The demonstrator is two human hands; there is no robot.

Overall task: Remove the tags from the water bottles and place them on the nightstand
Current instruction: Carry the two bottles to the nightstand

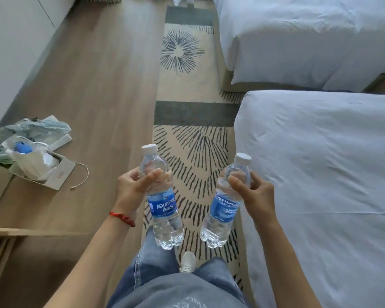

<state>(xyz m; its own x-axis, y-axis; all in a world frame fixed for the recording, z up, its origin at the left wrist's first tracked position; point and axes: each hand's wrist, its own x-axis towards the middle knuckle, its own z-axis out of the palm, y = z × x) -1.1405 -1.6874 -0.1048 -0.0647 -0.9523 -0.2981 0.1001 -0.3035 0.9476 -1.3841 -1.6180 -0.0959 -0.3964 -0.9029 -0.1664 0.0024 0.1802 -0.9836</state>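
While hands grip bottles: bed (320, 174) right, paper bag (42, 167) left.

Two white beds (320, 163), patterned rug (187, 85)

Twin-bedded hotel room

Two beds made up in white linen, the near bed (333, 174) and the far bed (309, 38), flank a patterned carpet runner (187, 70) on wood-look flooring (93, 85), with a pale wooden shelf (31, 231) at left.
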